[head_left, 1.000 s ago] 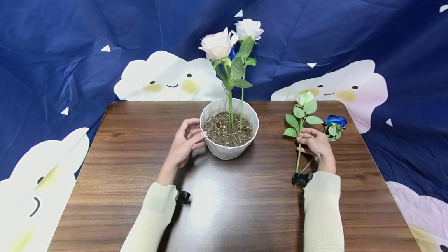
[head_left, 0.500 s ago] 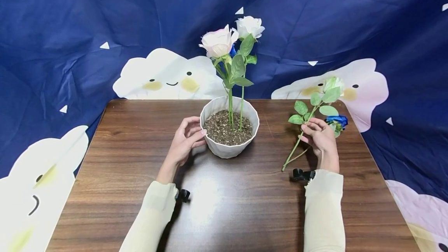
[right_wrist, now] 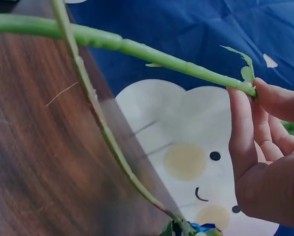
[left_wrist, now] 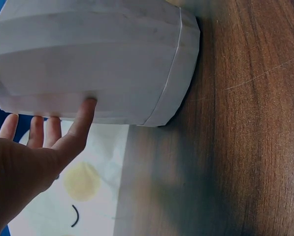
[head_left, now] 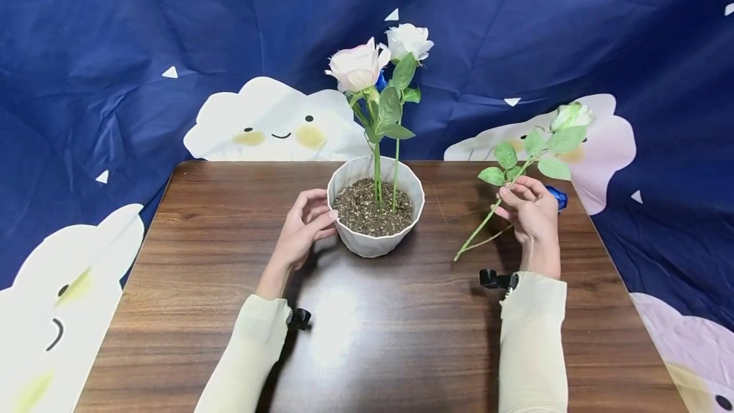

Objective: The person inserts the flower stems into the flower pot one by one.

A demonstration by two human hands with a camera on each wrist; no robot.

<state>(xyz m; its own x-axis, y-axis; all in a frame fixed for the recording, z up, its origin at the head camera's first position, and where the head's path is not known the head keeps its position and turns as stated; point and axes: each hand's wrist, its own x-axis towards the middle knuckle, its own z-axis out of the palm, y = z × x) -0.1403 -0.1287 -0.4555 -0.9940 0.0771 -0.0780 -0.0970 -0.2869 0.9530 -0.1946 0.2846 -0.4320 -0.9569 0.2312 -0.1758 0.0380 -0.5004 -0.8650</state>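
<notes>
My left hand (head_left: 301, 225) rests against the left side of a white faceted flower pot (head_left: 367, 246). In the left wrist view its thumb presses the pot wall (left_wrist: 112, 59), the other fingers spread beside it. Soil (head_left: 358, 212) fills the pot, where a pale pink rose (head_left: 357, 67) and a white rose (head_left: 410, 41) stand upright; a bit of blue petal shows behind them. Between thumb and fingertips my right hand (head_left: 533, 212) pinches the green stem (right_wrist: 156, 58) of a greenish-white rose (head_left: 571, 116). That rose tilts, bloom to upper right, stem end to lower left.
A blue rose (head_left: 557, 199) lies on the wooden table (head_left: 401, 336), partly hidden behind my right hand; its thin stem (right_wrist: 105, 130) crosses beneath the held one. A dark blue cloth (head_left: 229, 18) with printed clouds hangs behind the table.
My right hand has lifted the greenish-white rose off the table and tilted its bloom to the right and up. The left hand and the pot have stayed in place.
</notes>
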